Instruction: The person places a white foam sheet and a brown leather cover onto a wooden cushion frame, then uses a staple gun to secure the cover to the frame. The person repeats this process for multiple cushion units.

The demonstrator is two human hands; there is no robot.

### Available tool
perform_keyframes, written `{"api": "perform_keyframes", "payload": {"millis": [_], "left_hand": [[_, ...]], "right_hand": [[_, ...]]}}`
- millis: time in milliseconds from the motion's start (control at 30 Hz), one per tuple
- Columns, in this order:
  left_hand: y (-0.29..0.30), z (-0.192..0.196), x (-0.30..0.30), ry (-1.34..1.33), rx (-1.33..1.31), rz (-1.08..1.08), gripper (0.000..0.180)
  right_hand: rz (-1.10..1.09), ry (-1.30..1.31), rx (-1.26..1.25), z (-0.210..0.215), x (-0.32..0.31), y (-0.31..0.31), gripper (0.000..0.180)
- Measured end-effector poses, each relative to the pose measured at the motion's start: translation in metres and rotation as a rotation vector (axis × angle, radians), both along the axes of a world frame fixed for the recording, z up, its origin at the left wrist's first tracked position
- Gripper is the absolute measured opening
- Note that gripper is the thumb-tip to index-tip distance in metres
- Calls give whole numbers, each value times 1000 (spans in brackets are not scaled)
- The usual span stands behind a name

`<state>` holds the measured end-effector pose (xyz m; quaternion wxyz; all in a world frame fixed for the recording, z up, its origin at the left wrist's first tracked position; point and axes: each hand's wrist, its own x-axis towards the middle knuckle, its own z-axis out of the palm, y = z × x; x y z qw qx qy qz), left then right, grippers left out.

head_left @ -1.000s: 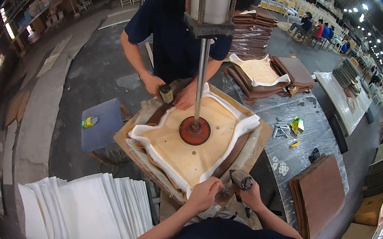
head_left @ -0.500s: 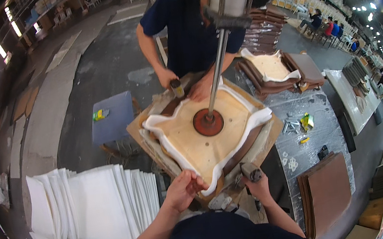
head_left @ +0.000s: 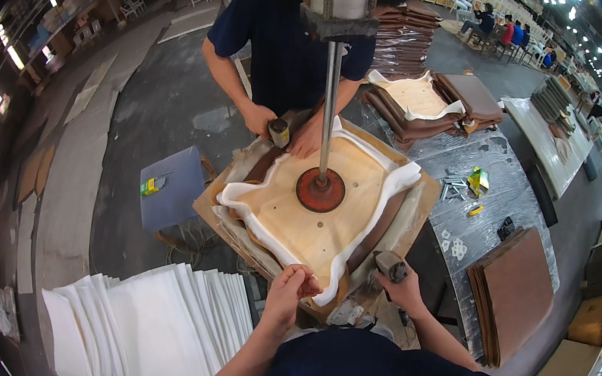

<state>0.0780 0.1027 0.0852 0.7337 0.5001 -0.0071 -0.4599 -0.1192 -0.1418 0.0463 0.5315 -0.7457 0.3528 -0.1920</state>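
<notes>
A pale plywood seat panel (head_left: 286,216) lies on a square wooden stand (head_left: 426,199), under the round red press foot (head_left: 320,189) of a vertical rod. White padding (head_left: 386,211) curls up round the panel's edges, with brown cover material (head_left: 375,243) below it. At the near corner my left hand (head_left: 291,293) is closed, its fingertips pinching the padding's edge. My right hand (head_left: 404,292) grips a staple gun (head_left: 390,267), held just right of that corner. Across the stand, a co-worker's hand (head_left: 308,140) rests at the far edge; their other hand holds another staple gun (head_left: 279,132).
White padding sheets (head_left: 150,334) are stacked at the lower left. A blue-grey stool (head_left: 172,192) stands left of the stand. On the plastic-covered table (head_left: 448,162) to the right lie staple strips (head_left: 453,186), brown covers (head_left: 513,290) and another padded panel (head_left: 413,94).
The whole view has shifted slightly. My right hand and its staple gun have moved a little nearer the panel's near corner. My left hand stays at that corner.
</notes>
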Motion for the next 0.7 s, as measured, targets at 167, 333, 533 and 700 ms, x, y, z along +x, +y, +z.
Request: {"api": "perform_keyframes", "payload": {"millis": [167, 333, 533, 700], "left_hand": [[-6, -10, 3, 18, 90, -14, 21], [-12, -21, 7, -20, 138, -5, 22], [-20, -48, 14, -44, 286, -37, 23], [-21, -61, 15, -20, 323, -22, 23]], "right_hand": [[-31, 16, 17, -6, -6, -4, 68], [-16, -15, -36, -7, -5, -4, 67], [-11, 40, -4, 0, -2, -2, 67], [-17, -6, 11, -2, -3, -1, 67]]}}
